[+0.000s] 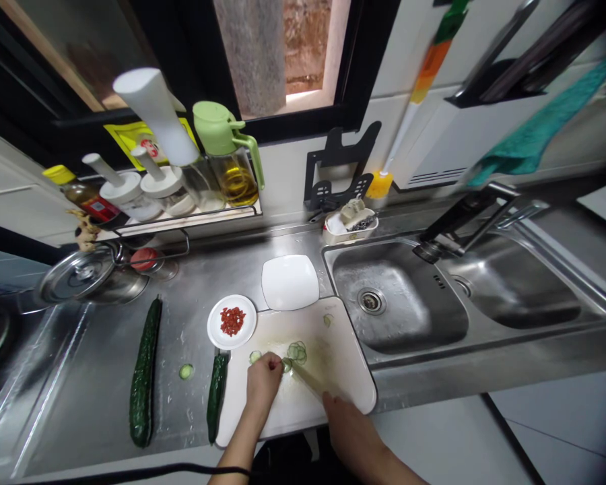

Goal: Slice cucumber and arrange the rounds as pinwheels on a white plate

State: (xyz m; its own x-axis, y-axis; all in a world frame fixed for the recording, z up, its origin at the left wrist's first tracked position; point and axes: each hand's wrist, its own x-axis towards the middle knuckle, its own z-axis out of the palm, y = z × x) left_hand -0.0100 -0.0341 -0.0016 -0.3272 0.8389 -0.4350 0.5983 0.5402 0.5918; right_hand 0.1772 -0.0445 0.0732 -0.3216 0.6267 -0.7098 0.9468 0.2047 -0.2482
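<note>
My left hand [264, 385] is closed over the white cutting board [351, 387], its fingertips pinched against a small cucumber piece [287, 364] that they largely hide. My right hand [347, 426] grips a knife [307, 378]; the blade slants up and left, its tip by that piece. Just beyond the blade lies a little heap of thin cucumber slices [297, 351]. One more slice [255, 357] shows beside my left hand, and another sits near the board's far edge. Along the board's left edge rests a cut length of dark green cucumber [217, 397].
A long whole cucumber [145, 377] and a loose slice [186, 371] lie on the steel counter. Behind the board are a round plate [213, 330] of chopped red bits and a white square plate [289, 283]. To the right is a double sink [401, 296]; a condiment rack [182, 224] stands back left.
</note>
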